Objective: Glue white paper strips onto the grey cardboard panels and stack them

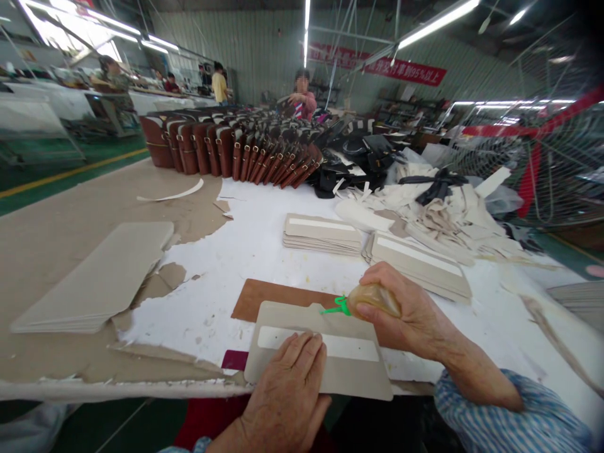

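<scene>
A grey board panel (pixel 330 371) with a white strip across it lies at the table's near edge, partly over a brown leather piece (pixel 278 294). My left hand (pixel 287 377) lies flat on the panel's left half, fingers stretched out over the white strip. My right hand (pixel 406 311) is closed round a small translucent glue bottle (pixel 375 297). Its green nozzle (pixel 336 308) points left, close to the panel's upper edge.
Two stacks of grey panels (pixel 323 234) (pixel 418 264) sit behind my hands; a larger stack (pixel 101 274) lies left. Rows of brown bags (pixel 226 148) and black bags (pixel 358 157) stand further back, with scraps (pixel 448 214) at right. A person (pixel 302 94) stands at the far end.
</scene>
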Demonstrator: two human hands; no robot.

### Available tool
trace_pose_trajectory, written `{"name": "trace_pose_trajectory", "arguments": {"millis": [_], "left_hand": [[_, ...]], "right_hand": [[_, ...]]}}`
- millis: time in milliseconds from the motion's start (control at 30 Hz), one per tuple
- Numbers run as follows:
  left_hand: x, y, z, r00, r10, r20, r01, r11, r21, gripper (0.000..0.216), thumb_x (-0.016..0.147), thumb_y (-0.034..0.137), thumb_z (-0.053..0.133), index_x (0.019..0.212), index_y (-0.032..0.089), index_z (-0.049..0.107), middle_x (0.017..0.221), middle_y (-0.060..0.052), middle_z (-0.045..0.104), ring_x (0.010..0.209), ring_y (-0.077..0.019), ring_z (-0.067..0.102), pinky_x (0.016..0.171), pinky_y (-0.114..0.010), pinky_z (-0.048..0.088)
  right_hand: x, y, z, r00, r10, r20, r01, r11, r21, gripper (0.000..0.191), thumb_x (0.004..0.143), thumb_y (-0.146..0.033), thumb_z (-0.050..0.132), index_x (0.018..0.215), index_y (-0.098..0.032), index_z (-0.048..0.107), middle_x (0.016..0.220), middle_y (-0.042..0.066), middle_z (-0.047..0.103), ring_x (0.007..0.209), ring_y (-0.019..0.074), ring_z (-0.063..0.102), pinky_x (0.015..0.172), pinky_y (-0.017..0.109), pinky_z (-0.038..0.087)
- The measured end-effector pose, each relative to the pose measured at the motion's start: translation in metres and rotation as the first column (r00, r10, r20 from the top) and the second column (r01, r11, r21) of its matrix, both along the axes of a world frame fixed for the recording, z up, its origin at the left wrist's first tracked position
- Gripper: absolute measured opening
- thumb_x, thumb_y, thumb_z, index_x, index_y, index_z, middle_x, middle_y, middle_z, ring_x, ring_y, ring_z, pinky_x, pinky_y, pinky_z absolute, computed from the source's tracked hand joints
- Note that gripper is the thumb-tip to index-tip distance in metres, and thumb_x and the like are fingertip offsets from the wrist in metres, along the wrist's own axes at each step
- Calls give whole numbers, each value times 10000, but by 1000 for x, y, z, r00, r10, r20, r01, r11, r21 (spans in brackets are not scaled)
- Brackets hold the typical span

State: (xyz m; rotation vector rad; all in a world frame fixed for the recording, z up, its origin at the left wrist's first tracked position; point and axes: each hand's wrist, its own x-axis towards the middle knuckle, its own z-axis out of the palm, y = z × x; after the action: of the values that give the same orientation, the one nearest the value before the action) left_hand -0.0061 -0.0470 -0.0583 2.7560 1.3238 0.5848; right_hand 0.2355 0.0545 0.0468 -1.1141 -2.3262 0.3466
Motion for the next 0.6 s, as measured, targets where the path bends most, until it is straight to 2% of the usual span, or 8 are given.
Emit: {"name": "trace_pose_trajectory", "arguments": {"millis": [200,367,600], "left_hand": [[0,1,0,998,-6,-60,10,998,69,682,840,258,711,1437,39,466,1469,-185,571,1324,-356,553,1132,-510,510],[1,2,0,999,-4,-45,9,995,101,672,834,251,708,1425,43,466,1459,-193,576,1303,-354,568,1121,-502,519],[-1,2,-5,1000,4,1,-4,997,72,635,887,239,648,1467,96,434,1501,-167,542,1367,-328,517,1174,-483,460]], "right_hand": [[20,-8,2,996,-91,-1,91,994,-54,196,975,-427,623,1083,-277,558,996,28,630,866,216,631,772,373,509],[41,-16,0,989,-145,-4,145,987,-68,201,977,-448,624,1064,-282,554,973,19,627,853,216,627,759,373,505],[70,-26,-3,963,-268,-22,267,962,-57,227,953,-490,640,1038,-283,606,955,28,663,871,241,642,750,384,526]]}}
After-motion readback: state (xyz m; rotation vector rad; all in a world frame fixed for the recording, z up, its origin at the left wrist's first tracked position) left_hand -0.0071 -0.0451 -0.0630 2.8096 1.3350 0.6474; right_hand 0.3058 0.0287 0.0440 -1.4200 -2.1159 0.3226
